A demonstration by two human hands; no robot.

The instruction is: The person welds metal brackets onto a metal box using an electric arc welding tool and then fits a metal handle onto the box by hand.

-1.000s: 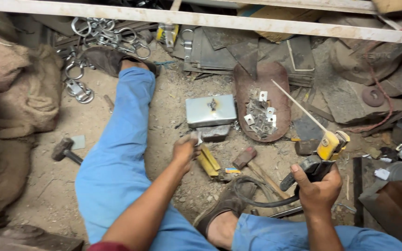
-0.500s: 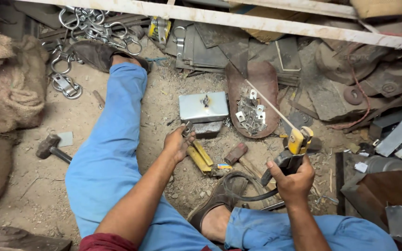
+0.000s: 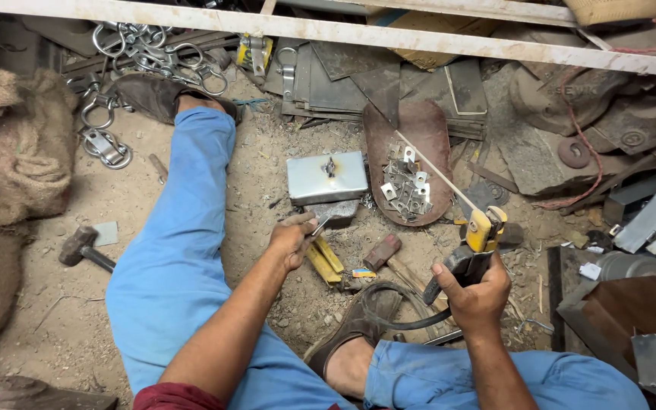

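Small piece (image 3: 319, 225) in left hand (image 3: 291, 239), perhaps metal

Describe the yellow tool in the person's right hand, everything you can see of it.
The welding electrode holder has a yellow clamp head over a dark handle, gripped upright in the right hand. A thin pale rod juts from its jaws, slanting up and left over the rusty oval tray. A black cable loops from the handle down past the sandal. It hangs above the sandy floor.

Yellow-headed electrode holder (image 3: 480, 239) with black grip and thin rod angled up-left, black cable looping below, sits right of small shiny metal piece (image 3: 319, 226) (details too small), just below a grey steel block (image 3: 326, 178) on dirt.
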